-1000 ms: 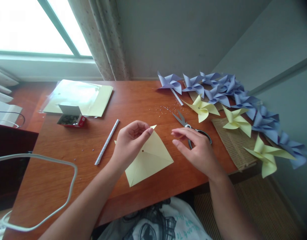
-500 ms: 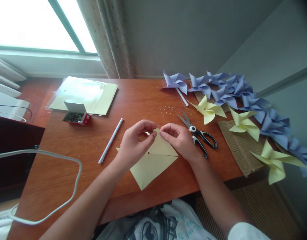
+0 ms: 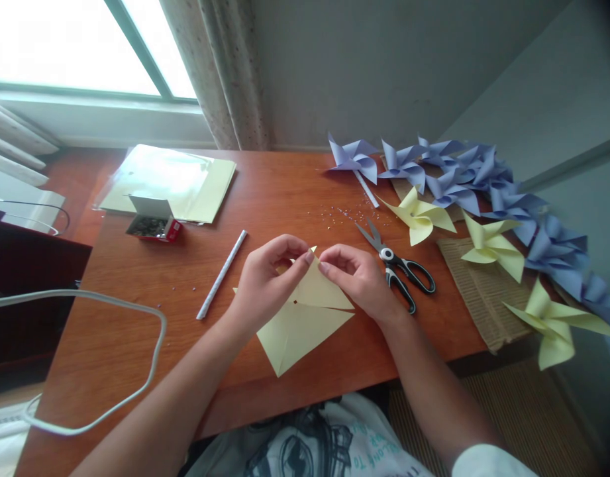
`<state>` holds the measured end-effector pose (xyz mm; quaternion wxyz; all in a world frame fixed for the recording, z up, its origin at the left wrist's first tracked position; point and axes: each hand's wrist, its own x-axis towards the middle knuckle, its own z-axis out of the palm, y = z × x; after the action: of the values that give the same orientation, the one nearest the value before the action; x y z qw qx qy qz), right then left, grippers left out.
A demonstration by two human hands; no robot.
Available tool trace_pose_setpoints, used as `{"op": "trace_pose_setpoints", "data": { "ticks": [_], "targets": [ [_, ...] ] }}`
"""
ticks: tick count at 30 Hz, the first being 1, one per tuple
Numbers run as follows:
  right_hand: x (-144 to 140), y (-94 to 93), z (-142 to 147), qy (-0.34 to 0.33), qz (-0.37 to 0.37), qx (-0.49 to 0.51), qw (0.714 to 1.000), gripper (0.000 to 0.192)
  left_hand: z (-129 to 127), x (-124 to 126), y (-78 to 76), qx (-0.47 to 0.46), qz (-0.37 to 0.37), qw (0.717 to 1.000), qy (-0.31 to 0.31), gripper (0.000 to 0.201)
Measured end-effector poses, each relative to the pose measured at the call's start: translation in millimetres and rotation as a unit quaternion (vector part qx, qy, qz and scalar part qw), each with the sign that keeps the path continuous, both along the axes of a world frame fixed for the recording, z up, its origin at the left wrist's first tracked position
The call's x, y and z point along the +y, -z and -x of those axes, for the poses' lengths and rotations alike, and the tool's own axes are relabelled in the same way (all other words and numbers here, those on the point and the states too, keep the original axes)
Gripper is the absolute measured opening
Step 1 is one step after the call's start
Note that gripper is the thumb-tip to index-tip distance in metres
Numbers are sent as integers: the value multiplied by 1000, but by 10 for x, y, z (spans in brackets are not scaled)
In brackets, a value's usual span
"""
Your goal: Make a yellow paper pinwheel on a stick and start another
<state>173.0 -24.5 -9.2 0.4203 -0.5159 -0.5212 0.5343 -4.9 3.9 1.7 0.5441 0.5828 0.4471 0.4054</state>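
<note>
A square of pale yellow paper (image 3: 299,338) lies on the wooden table in front of me, slit from its corners toward a small hole near the middle. My left hand (image 3: 272,275) pinches the paper's far corner between thumb and fingers. Just to its right, my right hand (image 3: 354,275) has thumb and fingertips closed on the paper's far right edge. A rolled paper stick (image 3: 221,275) lies left of my left hand. Beside my right hand rest black-and-grey scissors (image 3: 391,258), blades slightly apart and pointing away.
Blue pinwheels (image 3: 454,189) and several yellow pinwheels (image 3: 491,242) cover the right side, partly on corrugated cardboard (image 3: 466,291). Tiny paper bits (image 3: 349,215) lie near the scissors. An open small box (image 3: 153,227) and a paper stack (image 3: 218,185) sit back left. A white cable (image 3: 158,344) loops at left.
The view has shifted slightly. My hands stay at the paper's far corner, where a small yellow tip now shows above my left fingertips.
</note>
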Motion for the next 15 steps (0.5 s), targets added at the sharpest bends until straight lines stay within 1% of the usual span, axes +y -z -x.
{"op": "trace_pose_setpoints", "data": {
  "ticks": [5, 9, 15],
  "targets": [
    [-11, -6, 4, -3, 0, 1, 1000, 14, 5, 6, -30, 6, 25, 1000, 5, 23],
    [-15, 3, 4, -7, -3, -6, 1000, 16, 14, 10, -8, 12, 35, 999, 13, 26],
    [-20, 26, -7, -18, -13, -7, 1000, 15, 14, 6, 14, 31, 24, 999, 37, 26]
  ]
}}
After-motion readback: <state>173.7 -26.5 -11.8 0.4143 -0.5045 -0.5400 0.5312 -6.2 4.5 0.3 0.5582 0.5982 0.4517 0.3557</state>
